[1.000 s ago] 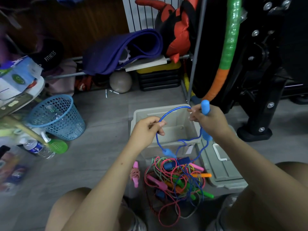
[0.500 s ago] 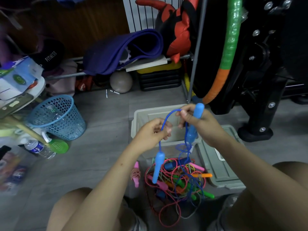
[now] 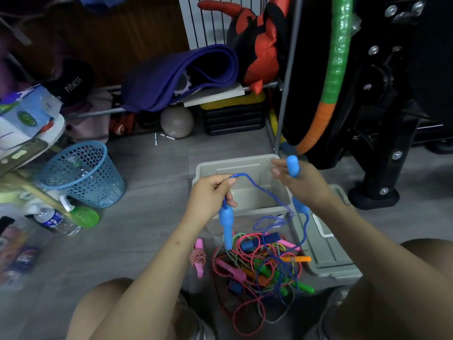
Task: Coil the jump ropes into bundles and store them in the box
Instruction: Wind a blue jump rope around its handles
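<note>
A blue jump rope point(image 3: 259, 187) stretches between my two hands above the open grey box point(image 3: 213, 168). My left hand point(image 3: 210, 195) pinches the cord close to one blue handle point(image 3: 226, 224), which hangs straight down. My right hand point(image 3: 301, 182) grips the other blue handle upright, its rounded top poking above my fingers and its lower end showing under my palm. The rest of the cord drops into a tangled pile of pink, green, orange and blue jump ropes point(image 3: 262, 263) on the floor between my knees.
The box's grey lid point(image 3: 326, 253) lies flat to its right. A small pink-handled rope bundle point(image 3: 198, 257) lies left of the pile. A blue mesh bin point(image 3: 83, 175) and a bottle point(image 3: 56, 219) stand at the left. Black gym equipment point(image 3: 382, 123) and a shelf rack crowd the back.
My hands have drawn apart again, lengthening the cord between them. The hanging handle under my left hand has risen a little.
</note>
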